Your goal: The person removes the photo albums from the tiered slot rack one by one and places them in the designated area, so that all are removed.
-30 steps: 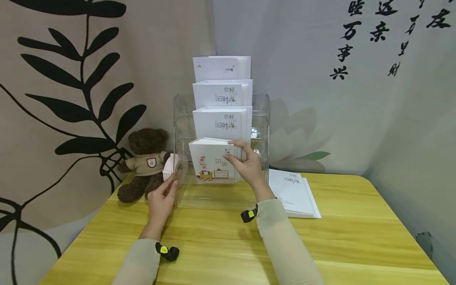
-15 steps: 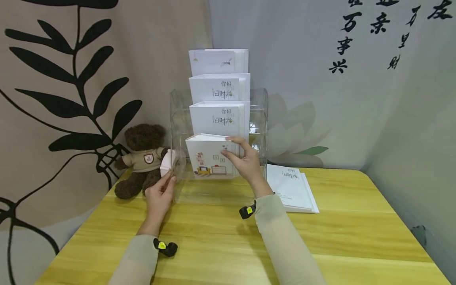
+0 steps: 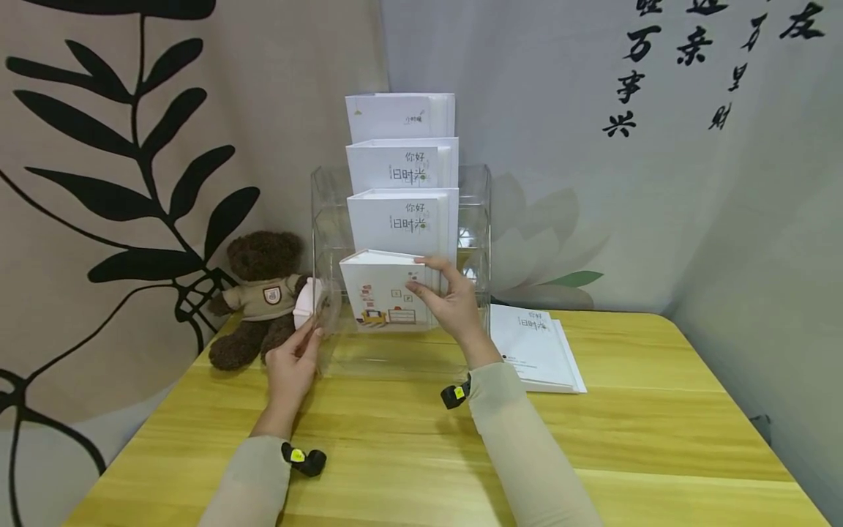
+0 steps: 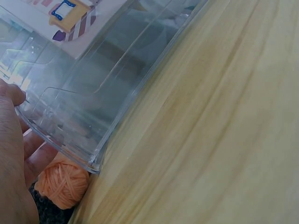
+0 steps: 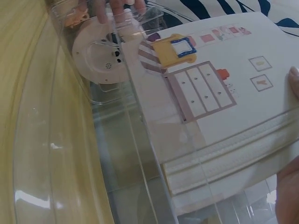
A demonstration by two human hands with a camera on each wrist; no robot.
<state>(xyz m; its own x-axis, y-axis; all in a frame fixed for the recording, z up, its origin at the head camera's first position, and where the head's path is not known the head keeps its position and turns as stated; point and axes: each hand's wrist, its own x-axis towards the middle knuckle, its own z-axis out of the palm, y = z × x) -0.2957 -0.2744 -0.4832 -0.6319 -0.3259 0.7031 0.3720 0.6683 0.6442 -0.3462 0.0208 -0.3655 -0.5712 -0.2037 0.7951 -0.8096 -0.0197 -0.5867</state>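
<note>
My right hand (image 3: 457,307) pinches a white book (image 3: 384,293) printed with toy-like furniture, thumb on the cover and fingertips over its top edge. The book stands tilted back in the lowest tier of a clear acrylic stepped rack (image 4: 60,116); in the right wrist view its lower edge sits behind the clear front lip. With thumb and fingers, my left hand (image 3: 294,366) grips the rack's left side edge. Behind the held book, three more white books stand one above another: a lower one (image 3: 395,227), a middle one (image 3: 388,174) and a top one (image 3: 388,117).
A brown teddy bear (image 3: 266,300) sits left of the rack, beside a pale pink round object (image 5: 96,56). An orange yarn ball (image 4: 63,182) lies by the rack's left corner. White books (image 3: 527,351) lie stacked on the wooden table (image 3: 645,424) at the right.
The head view has shifted slightly, so everything appears a little further left. Both hands, the book and the rack keep their positions relative to each other.
</note>
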